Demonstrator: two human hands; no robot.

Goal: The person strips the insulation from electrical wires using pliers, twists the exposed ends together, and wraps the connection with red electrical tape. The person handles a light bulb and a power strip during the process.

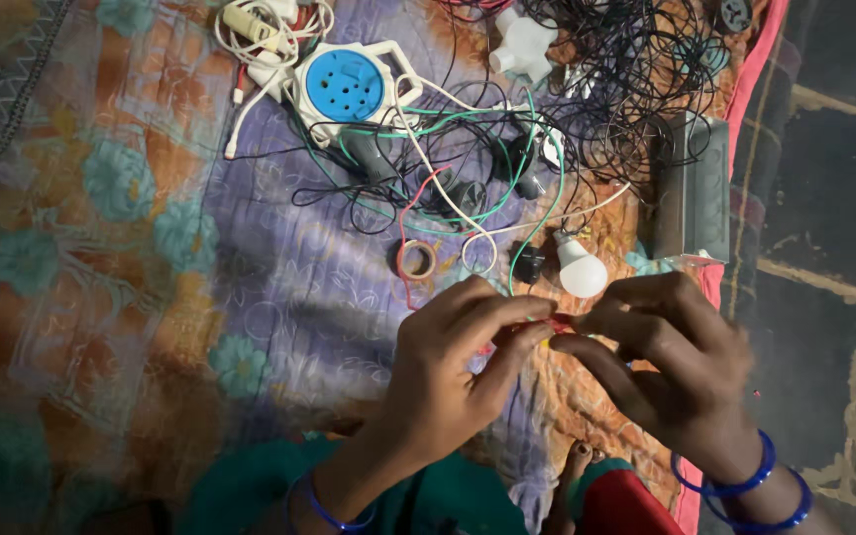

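Note:
My left hand (pixel 448 372) and my right hand (pixel 671 367) meet fingertip to fingertip over a patterned cloth (pixel 151 258). Both pinch a small red piece (pixel 557 324), most likely a thin red wire end, which is mostly hidden by the fingers. A red wire (pixel 410 213) and a green wire (pixel 537 223) run from the tangle above toward my hands. A white bulb (pixel 581 267) lies just above my fingers, next to a small black part (pixel 529 263). Blue bangles circle both wrists.
A tape roll (pixel 416 260) lies above my left hand. Further up sit a white board with a blue round socket (pixel 347 87), a white plug (pixel 524 45), white cables (pixel 265 30), a heap of black wire (pixel 626 79) and a grey box (pixel 694 188). Dark floor lies right.

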